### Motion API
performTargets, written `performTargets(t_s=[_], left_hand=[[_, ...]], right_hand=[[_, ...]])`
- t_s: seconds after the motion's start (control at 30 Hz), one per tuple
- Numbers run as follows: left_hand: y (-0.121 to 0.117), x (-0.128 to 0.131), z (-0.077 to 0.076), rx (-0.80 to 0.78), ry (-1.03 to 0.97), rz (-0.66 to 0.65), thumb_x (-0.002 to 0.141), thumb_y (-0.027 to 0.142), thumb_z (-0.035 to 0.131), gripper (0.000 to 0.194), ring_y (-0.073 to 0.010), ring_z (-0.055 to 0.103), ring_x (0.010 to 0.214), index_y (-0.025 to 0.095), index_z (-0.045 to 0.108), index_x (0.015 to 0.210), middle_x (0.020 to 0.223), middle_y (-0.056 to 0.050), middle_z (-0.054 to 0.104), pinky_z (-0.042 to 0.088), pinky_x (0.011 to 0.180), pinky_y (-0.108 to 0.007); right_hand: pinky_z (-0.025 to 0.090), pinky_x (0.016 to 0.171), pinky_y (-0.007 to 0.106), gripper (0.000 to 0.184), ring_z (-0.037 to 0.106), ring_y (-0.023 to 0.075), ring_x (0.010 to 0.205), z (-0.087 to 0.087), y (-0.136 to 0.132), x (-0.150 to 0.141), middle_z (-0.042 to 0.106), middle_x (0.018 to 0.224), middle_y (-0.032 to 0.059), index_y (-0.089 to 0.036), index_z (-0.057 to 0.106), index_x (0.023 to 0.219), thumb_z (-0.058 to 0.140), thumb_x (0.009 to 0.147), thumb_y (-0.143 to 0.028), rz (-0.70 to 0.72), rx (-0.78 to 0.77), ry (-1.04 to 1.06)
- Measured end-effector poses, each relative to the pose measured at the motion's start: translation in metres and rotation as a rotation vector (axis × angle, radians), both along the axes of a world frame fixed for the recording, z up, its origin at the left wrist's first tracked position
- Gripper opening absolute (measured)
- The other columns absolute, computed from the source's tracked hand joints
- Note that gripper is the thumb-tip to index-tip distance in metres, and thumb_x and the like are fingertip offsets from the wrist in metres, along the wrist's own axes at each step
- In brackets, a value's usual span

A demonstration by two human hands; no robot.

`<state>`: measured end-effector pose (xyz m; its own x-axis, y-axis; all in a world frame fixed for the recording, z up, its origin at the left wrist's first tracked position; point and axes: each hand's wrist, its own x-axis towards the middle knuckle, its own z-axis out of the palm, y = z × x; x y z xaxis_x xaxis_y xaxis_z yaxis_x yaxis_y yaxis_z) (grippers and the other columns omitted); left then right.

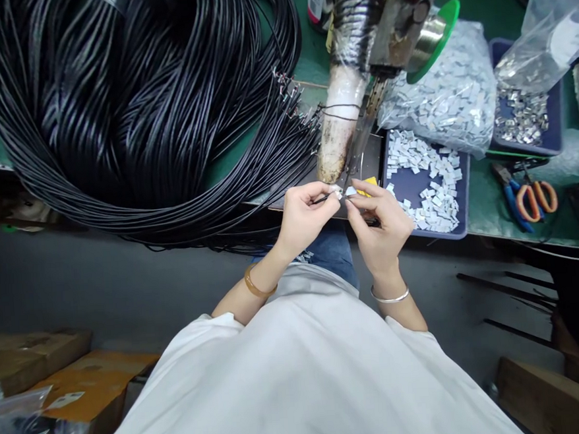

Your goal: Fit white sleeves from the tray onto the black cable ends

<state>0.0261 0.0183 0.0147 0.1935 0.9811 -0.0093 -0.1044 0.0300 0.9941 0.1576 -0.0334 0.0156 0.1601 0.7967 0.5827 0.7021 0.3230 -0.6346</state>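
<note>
Under the work lamp-like tube and machine tip, my two hands meet at the bench edge. My left hand is closed in a pinch on the end of a thin black cable, with a small shiny piece at its tip. Close beside it, my right hand is pinched too; what lies between its fingertips is too small to make out. A small pale tab shows just above those fingertips, and a yellow piece is behind them. Right of my right hand stands a blue tray of small white pieces.
A big coil of black cable fills the left bench. Above my hands hang a wrapped tube and a green-rimmed wire spool. At right are a bag of white pieces, a tray of metal parts, pliers and orange-handled scissors.
</note>
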Motion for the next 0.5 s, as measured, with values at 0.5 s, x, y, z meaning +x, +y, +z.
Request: performTargets(t_s=[0.5], left_hand=[[-0.005, -0.0006, -0.0014, -0.029, 0.029, -0.021, 0.071, 0.018, 0.066, 0.008, -0.0057, 0.038, 0.054, 0.012, 0.07, 0.067, 0.056, 0.004, 0.048, 0.033, 0.05, -0.017]], right_hand=[[0.06, 0.059, 0.026, 0.008, 0.075, 0.0179, 0.091, -0.0031, -0.0031, 0.0025, 0.076, 0.103, 0.0052, -0.022, 0.067, 0.088, 0.068, 0.086, -0.014, 0.0, 0.01, -0.045]])
